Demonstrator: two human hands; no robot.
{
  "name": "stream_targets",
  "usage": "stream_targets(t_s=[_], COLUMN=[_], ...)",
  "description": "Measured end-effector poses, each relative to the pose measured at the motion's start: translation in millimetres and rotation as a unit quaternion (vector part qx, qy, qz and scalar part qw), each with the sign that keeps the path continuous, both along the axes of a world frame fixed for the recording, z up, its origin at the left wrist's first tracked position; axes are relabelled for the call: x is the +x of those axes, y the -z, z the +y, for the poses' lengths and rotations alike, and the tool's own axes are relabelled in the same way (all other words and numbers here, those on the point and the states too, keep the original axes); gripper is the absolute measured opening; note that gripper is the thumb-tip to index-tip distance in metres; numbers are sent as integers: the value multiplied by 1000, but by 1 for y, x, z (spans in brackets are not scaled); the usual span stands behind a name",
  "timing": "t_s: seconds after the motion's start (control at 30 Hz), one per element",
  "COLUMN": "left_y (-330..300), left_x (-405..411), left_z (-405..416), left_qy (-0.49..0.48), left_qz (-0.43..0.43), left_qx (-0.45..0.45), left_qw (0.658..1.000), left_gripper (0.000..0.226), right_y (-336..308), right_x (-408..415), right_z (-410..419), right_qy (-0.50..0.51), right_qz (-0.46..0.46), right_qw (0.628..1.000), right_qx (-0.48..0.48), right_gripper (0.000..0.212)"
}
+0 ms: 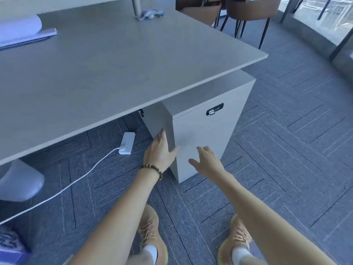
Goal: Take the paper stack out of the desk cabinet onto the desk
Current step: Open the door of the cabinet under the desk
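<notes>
A pale grey desk cabinet (208,131) stands under the right end of the grey desk (107,69), its front closed, with a black combination lock (215,109) on the top drawer. My left hand (159,150), a bead bracelet on its wrist, lies flat against the cabinet's left front corner. My right hand (207,159) hovers open in front of the lower door, fingers spread, holding nothing. Papers (23,33) lie on the desk's far left. No paper stack shows inside the cabinet, since it is closed.
A white power strip (127,143) with its cable lies on the carpet under the desk. A grey desk foot (19,180) sits at the left. Brown chairs (248,10) stand behind the desk. My two shoes (150,232) are on the carpet below.
</notes>
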State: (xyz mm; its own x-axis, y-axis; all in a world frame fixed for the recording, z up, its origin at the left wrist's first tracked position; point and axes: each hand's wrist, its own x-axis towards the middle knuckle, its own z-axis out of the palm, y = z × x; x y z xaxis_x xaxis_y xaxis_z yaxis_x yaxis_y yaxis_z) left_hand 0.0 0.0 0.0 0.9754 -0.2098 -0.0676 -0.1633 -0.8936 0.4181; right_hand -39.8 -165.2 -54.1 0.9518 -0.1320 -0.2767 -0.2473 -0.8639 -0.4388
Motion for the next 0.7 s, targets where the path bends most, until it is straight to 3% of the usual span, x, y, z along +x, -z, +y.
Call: stream_targets(t_s=[0.07,0.17,0.43,0.7], left_y=[4,9,25,25], left_x=[18,40,75,76], left_z=[-5,-9,-7,-6], left_qy=[-9,-11,-10,9], left_qz=[1,1,-27,-13], left_qx=[-7,-5,-29,-28], left_qw=[1000,1000,999,999], left_gripper=[98,107,123,123], right_y=[14,35,71,81], right_x=[14,36,71,74], right_z=[12,28,51,55], right_qy=[19,48,235,267], right_qz=[10,22,-28,-91], right_qw=[1000,997,959,953], right_qx=[16,57,158,110], right_gripper=[64,94,145,142])
